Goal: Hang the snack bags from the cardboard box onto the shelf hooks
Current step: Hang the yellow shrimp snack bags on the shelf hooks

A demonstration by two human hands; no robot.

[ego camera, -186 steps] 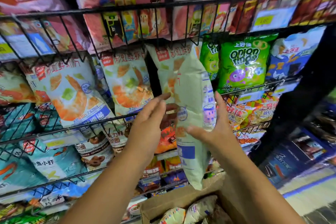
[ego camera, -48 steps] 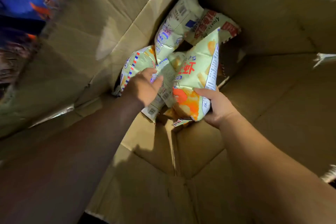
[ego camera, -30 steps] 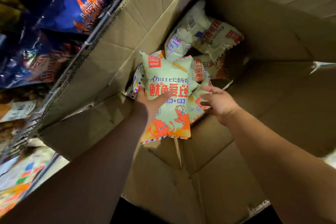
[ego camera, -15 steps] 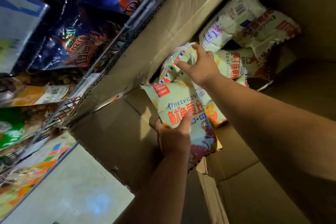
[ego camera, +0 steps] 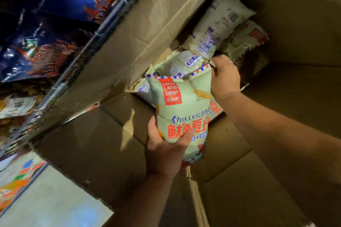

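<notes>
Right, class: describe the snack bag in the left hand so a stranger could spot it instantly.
Look into the cardboard box beside the wire shelf. The left hand grips a pale green snack bag by its lower half. The other bags lie jumbled; this one's red LANG LANG CRISP square reads clearly.

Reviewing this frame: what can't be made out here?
- Head view, right hand: fingertips hidden behind the green snack bag, so its grip is unclear.
- Remaining bags in the cardboard box: count hidden by the held bag and shadow.
- Lower print of the green snack bag: covered by the left hand.
- Shelf hooks: outside the frame.
</notes>
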